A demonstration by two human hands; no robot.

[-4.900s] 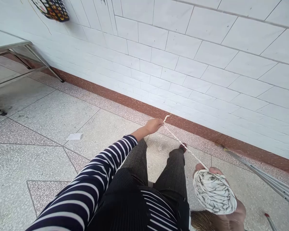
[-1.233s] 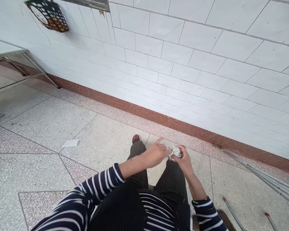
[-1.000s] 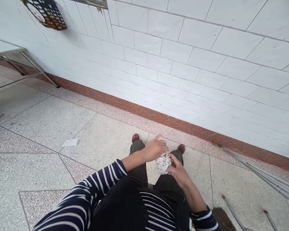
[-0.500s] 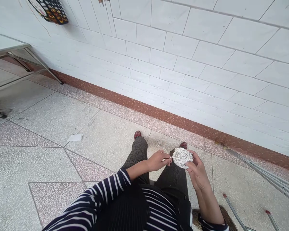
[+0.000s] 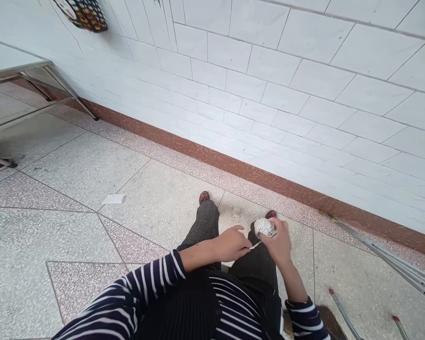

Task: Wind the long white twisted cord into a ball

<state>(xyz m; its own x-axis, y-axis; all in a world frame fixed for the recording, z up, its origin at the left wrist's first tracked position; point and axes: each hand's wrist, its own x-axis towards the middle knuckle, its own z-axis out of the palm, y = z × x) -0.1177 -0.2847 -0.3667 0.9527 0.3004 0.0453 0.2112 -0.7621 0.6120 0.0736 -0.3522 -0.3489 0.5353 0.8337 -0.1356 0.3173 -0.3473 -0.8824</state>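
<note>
My right hand [image 5: 279, 241] is wrapped round a ball of white yarn [image 5: 264, 227], held above my right knee. A short strand of yarn [image 5: 256, 245] runs from the ball to my left hand [image 5: 233, 243], which pinches it between thumb and fingers. The strand looks taut. On the floor between my feet lies a second, smaller ball of pale yarn [image 5: 236, 211], apart from both hands.
A metal-framed table [image 5: 38, 71] stands at the left by the tiled wall [image 5: 241, 85]. A white paper piece [image 5: 114, 199] lies on the floor. At the right are long metal poles [image 5: 378, 250] along the wall and red-tipped metal legs [image 5: 342, 309]. A patterned bag [image 5: 88, 16] hangs upper left.
My right hand has turned over the yarn ball, covering more of it. My left hand has moved slightly down and left, and the strand between the hands is longer.
</note>
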